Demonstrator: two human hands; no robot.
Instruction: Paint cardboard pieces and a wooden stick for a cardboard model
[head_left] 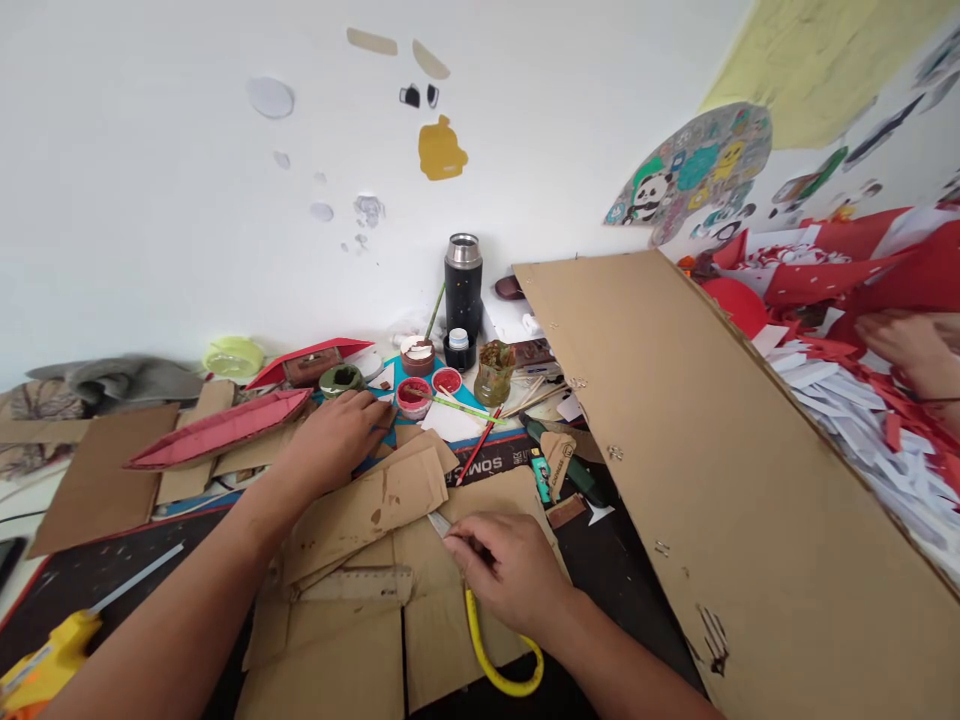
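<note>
My right hand (510, 565) is closed around scissors near their pivot. A metal blade (439, 523) points up and left from my fingers, and a yellow handle loop (504, 672) hangs below. My left hand (346, 432) reaches over the clutter beside the paint pots, its fingers bent and a little apart. What lies under its fingertips is hidden. Stained cardboard pieces (382, 495) are stacked between my hands, with a ruler (356, 584) lying below them. Larger flat cardboard (322, 665) spreads underneath.
Red paint pots (414, 398), a murky jar (493, 375) and a black flask (463, 285) stand by the wall. A big cardboard sheet (720, 450) leans at right. Beyond it, another person's hand (904, 345) is among paper strips. A yellow glue gun (49, 655) lies lower left.
</note>
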